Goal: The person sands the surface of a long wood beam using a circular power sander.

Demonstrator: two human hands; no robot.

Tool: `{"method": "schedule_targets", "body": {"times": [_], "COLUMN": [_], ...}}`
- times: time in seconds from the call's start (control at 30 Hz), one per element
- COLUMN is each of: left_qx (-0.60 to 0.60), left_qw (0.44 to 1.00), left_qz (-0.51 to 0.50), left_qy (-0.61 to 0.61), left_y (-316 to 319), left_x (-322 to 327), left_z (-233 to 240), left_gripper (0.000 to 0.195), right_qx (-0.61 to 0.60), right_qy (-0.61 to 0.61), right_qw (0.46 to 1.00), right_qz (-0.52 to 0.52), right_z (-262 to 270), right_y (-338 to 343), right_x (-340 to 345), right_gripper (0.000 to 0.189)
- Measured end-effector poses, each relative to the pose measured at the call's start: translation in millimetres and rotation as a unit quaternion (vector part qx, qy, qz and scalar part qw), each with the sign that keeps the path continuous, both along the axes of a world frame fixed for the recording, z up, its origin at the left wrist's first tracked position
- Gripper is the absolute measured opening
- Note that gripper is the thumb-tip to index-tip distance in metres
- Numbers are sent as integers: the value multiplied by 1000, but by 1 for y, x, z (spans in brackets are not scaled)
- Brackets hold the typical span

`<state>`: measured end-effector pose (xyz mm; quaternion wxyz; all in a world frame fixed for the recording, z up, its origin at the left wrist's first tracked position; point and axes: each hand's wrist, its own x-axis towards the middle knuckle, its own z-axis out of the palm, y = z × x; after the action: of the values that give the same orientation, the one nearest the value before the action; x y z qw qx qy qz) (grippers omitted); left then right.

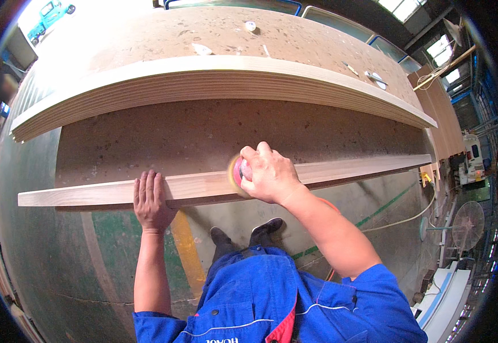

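A long pale wooden board (pixel 197 184) lies along the near edge of the workbench. My left hand (pixel 150 199) rests flat on its left part, fingers together and pointing away from me, with nothing gripped. Right of the board's middle, my right hand (pixel 270 173) is closed around a handheld orbital sander (pixel 238 173), red with a yellowish pad. The pad sits on the board's top face and its rim looks blurred. My fingers hide much of the tool's body. An orange hose (pixel 329 205) shows beside my right forearm.
Beyond the board, a row of similar wooden boards (pixel 231 64) spans the workbench (pixel 214 133). Farther back lie a roll of tape (pixel 250 26), a small brush-like tool (pixel 350 68) and a metal tool (pixel 375 78). A pale hose (pixel 399 224) crosses the floor near a standing fan (pixel 467 225).
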<state>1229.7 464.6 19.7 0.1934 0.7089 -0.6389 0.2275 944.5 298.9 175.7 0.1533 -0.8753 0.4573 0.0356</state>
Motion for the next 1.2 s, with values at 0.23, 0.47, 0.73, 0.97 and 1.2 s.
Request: {"method": "schedule_targets", "body": {"times": [0.23,0.47,0.73,0.97,1.2], "left_qx": [-18,-12,-15,-14,-13], "left_qw": [1000,1000,1000,1000,1000], "left_qz": [-1,-1,-1,-8,-16], "left_qy": [5,6,9,-7,-9], "left_y": [-2,-3,-4,-3,-3], "left_x": [-3,-4,-5,-1,-2], "left_z": [0,4,7,0,0], "left_gripper": [66,66,59,67,73], "right_qx": [-14,-19,-42,-46,-71], "right_qy": [3,2,-5,21,19], "right_qw": [1000,998,994,987,974], "right_qz": [-18,-61,-103,-154,-212], "right_z": [-2,-3,-11,-7,-12], "right_y": [-7,-15,-29,-45,-69], "right_x": [-22,-46,-89,-151,-247], "right_gripper": [51,47,46,46,45]}}
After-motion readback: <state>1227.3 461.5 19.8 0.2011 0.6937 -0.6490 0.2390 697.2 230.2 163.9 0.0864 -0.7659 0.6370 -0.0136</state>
